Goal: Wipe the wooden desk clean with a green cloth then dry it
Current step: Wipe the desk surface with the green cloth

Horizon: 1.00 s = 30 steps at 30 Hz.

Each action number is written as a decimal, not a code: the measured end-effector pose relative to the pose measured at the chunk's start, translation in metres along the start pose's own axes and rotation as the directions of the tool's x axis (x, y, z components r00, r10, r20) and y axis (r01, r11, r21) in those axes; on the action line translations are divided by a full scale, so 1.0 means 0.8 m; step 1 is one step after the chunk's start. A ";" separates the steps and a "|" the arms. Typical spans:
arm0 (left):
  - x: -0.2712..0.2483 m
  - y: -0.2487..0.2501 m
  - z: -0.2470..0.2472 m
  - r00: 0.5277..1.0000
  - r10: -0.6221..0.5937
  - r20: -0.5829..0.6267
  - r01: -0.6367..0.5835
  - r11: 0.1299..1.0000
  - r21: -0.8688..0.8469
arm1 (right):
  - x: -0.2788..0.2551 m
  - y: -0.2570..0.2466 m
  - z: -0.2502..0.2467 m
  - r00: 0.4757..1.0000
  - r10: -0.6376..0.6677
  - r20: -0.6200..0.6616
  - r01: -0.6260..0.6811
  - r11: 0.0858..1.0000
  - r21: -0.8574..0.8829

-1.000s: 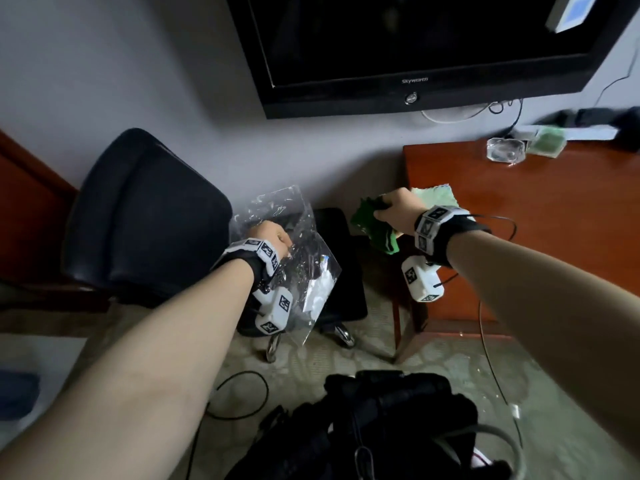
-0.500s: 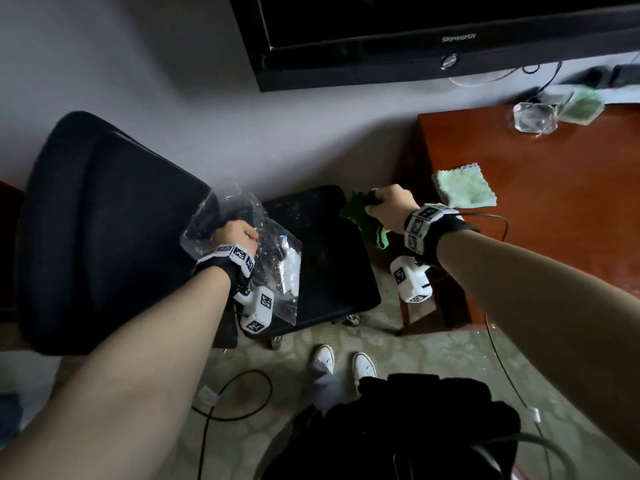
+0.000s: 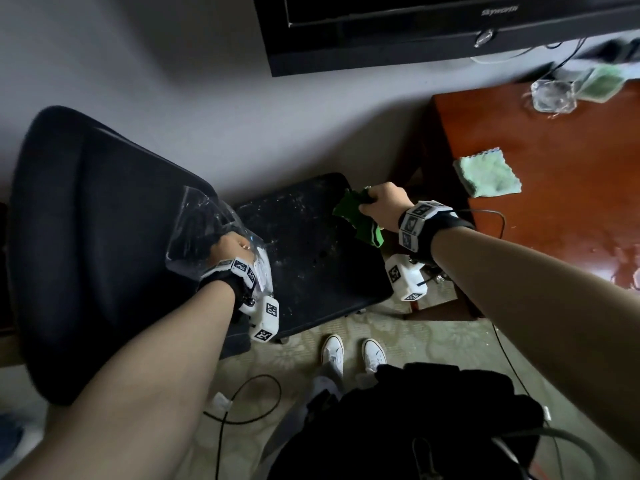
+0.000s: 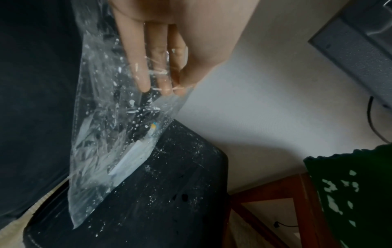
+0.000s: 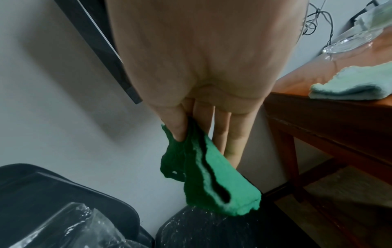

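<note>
My right hand pinches a dark green cloth by its top edge, and the cloth hangs down over the right corner of a black chair seat. My left hand grips a clear plastic bag above the seat's left side; in the left wrist view the bag holds white crumbs and a white slip. The wooden desk stands to the right, with wet patches near its front edge. A pale green cloth lies folded on the desk's left part.
A black chair back rises at the left. A wall-mounted TV hangs above. A clear glass dish and another green cloth sit at the desk's far edge. Cables and a black bag lie on the floor by my white shoes.
My view has tilted down and left, bringing the chair seat and my shoes into sight. Both hands have lowered toward the seat, the bag and the green cloth still held.
</note>
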<state>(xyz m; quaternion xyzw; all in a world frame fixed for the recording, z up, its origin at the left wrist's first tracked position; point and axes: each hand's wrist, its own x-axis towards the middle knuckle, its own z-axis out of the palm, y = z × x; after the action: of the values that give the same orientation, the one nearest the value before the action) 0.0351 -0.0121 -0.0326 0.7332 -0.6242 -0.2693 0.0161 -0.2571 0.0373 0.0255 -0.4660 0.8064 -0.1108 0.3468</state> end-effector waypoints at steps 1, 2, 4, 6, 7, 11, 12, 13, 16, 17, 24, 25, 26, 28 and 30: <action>0.002 -0.003 0.001 1.000 -0.004 0.024 0.004 1.000 0.006 | 0.001 -0.001 0.003 1.000 0.003 0.002 -0.003 1.000 -0.002; 0.003 -0.006 0.001 0.999 -0.009 0.044 0.009 1.000 0.010 | 0.001 -0.002 0.005 1.000 0.006 0.004 -0.006 1.000 -0.008; 0.006 -0.014 0.004 0.996 -0.025 0.080 0.025 1.000 0.000 | 0.001 -0.001 0.012 1.000 0.015 0.005 -0.015 1.000 -0.007; 0.006 -0.020 0.005 0.995 -0.038 0.093 0.040 0.999 -0.011 | 0.001 0.001 0.019 1.000 0.023 0.012 -0.023 1.000 -0.008; 0.006 -0.023 0.006 0.995 -0.048 0.091 0.049 0.999 -0.015 | 0.001 0.001 0.022 0.999 0.027 0.019 -0.027 1.000 -0.014; 0.011 -0.028 0.010 0.997 -0.050 0.059 0.052 0.998 -0.025 | 0.000 0.000 0.028 0.998 0.040 0.038 -0.038 0.999 -0.034; 0.013 -0.026 0.010 0.997 -0.045 0.067 0.045 0.999 -0.009 | 0.000 -0.001 0.028 0.999 0.036 0.039 -0.035 0.999 -0.034; 0.013 -0.022 0.009 0.996 -0.039 0.077 0.039 0.999 0.001 | 0.000 -0.003 0.028 0.999 0.033 0.039 -0.031 0.999 -0.032; 0.015 0.004 0.007 0.996 -0.006 0.093 0.005 1.000 0.010 | -0.001 -0.006 0.021 0.999 0.027 0.021 -0.027 1.000 -0.010; 0.015 0.018 0.008 0.995 0.016 0.094 -0.015 1.000 -0.011 | -0.003 -0.006 0.016 1.000 0.024 0.012 -0.024 1.000 -0.001; -0.026 0.191 0.052 0.900 0.355 0.253 -0.244 0.891 -0.384 | -0.037 0.042 -0.037 0.992 0.063 -0.108 -0.055 0.996 0.071; -0.031 0.218 0.067 0.868 0.397 0.299 -0.245 0.865 -0.438 | -0.044 0.055 -0.050 0.988 0.085 -0.129 -0.075 0.994 0.079; -0.042 0.247 0.076 0.839 0.426 0.338 -0.232 0.843 -0.486 | -0.052 0.070 -0.064 0.983 0.108 -0.147 -0.096 0.992 0.081; -0.075 0.308 0.084 0.794 0.453 0.405 -0.201 0.825 -0.529 | -0.069 0.103 -0.096 0.972 0.145 -0.185 -0.133 0.988 0.078; -0.115 0.364 0.085 0.747 0.491 0.449 -0.173 0.795 -0.582 | -0.089 0.135 -0.131 0.953 0.181 -0.242 -0.167 0.983 0.077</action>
<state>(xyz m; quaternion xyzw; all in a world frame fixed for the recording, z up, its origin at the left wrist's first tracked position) -0.2641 0.0303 0.0490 0.4560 -0.6303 -0.6247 0.0663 -0.3761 0.1397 0.0814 -0.3659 0.8779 -0.1595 0.2645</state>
